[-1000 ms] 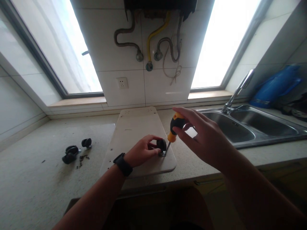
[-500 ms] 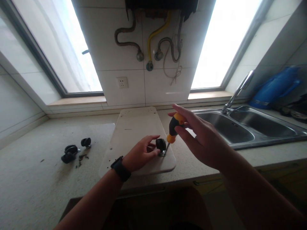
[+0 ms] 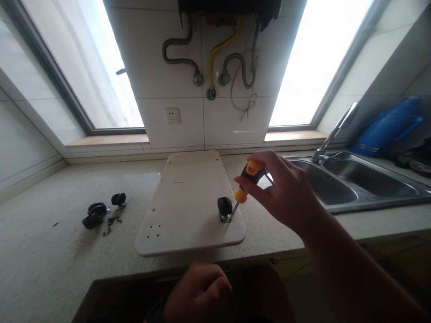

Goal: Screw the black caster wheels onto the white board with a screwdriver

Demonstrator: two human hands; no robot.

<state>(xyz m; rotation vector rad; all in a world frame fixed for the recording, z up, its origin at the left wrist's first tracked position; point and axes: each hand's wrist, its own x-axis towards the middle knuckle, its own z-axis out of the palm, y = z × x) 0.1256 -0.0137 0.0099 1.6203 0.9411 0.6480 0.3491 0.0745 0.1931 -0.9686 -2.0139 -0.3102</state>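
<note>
My right hand point(image 3: 286, 190) is closed around the black-and-yellow handle of a screwdriver point(image 3: 249, 177). The screwdriver leans to the right, its tip down at the metal plate of a black caster wheel point(image 3: 225, 208). That caster stands upright at the near right corner of a white board point(image 3: 188, 197), which has groups of small holes at its corners. Below the counter's front edge, my left hand point(image 3: 200, 289) is curled into a fist, away from the board, with nothing visible in it. A dark watch band on its wrist is partly in shadow.
More black casters point(image 3: 94, 215) lie on the speckled counter point(image 3: 40, 251) to the left, beside several small screws point(image 3: 112, 222). On the right are a double steel sink point(image 3: 323, 184) with a faucet point(image 3: 333, 132) and a blue thermos-like jug point(image 3: 387, 125). Pipes and a socket are on the wall.
My left hand has let go of the caster and drawn back below the counter edge, now curled. My right hand has wrapped more closely round the screwdriver handle, whose tip stays at the caster plate.
</note>
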